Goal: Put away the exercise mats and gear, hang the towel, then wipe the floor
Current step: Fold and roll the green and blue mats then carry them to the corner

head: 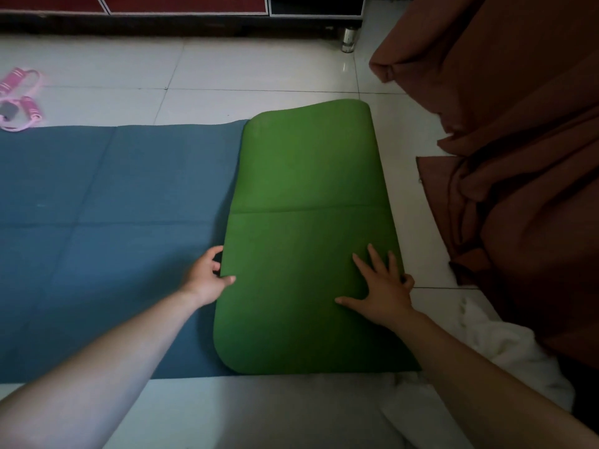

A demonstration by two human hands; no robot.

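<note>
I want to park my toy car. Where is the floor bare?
Bare white tiled floor runs beyond the blue exercise mat, up to the red-fronted cabinet. Another strip lies along the mat's near edge. Crowded: pink skipping rope far left, brown draped cloth and white fluffy towel right.

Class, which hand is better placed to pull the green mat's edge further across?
Likely left: the left hand pinches the green mat at its edge; the right hand lies flat on top.
</note>
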